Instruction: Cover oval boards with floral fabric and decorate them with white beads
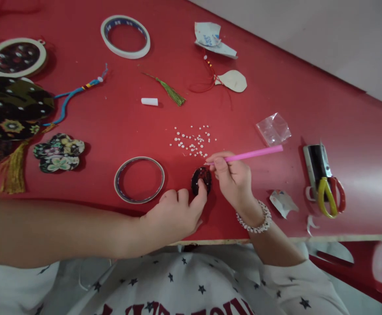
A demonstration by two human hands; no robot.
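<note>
In the head view my right hand (233, 179) pinches a slim pink pen-shaped stick (256, 153) near its left end. The stick's tip is just above a small dark oval ornament (196, 180) dotted with a few white beads. My left hand (179, 212) presses a fingertip onto this ornament and holds it against the table, the other fingers curled. Part of the ornament is hidden under that finger. Loose white half-pearl beads (196, 142) lie scattered just beyond both hands.
Around me on the red table (112, 122) are tape rolls (139, 201) (125, 56), a green tassel (171, 91), a white cap (149, 102), a clear bag (274, 129), scissors (327, 197), paper scraps (283, 203) and a flower-shaped piece (59, 152). Decorated pieces (16, 96) crowd the left.
</note>
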